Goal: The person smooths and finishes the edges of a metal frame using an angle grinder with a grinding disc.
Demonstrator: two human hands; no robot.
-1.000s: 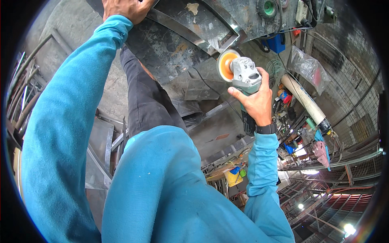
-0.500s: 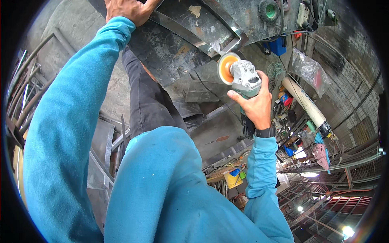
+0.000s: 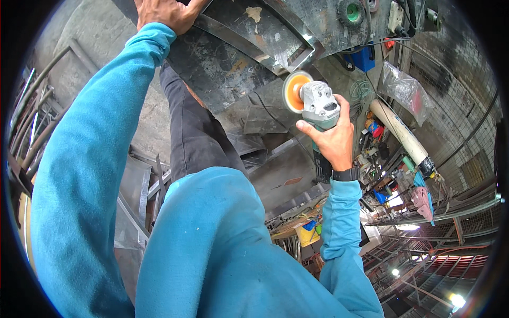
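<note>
My right hand [image 3: 337, 142] is wrapped around an angle grinder [image 3: 321, 106] with a grey head and a dark green body. Its round disc [image 3: 297, 91], orange in the middle with a pale rim, faces left and sits just below the corner of a bare metal frame [image 3: 233, 40], seemingly apart from it. That frame lies on a dark, scuffed worktable [image 3: 212, 66]. Up at the top edge, my left hand [image 3: 167, 13] rests at the frame's left end, thumb stretched toward the bar. Its other fingers are mostly cut off by the picture's edge.
On the table's right part lie a green-centred wire wheel [image 3: 351, 13] and a power strip [image 3: 396, 18] with cables. A blue box [image 3: 363, 59], a clear plastic bag [image 3: 405, 93] and a long pale tube [image 3: 400, 132] are right of the grinder. Metal pipes [image 3: 42, 114] stand far left.
The grinder and my right hand have shifted very slightly left and down. My left hand stays at the frame, nearly unmoved.
</note>
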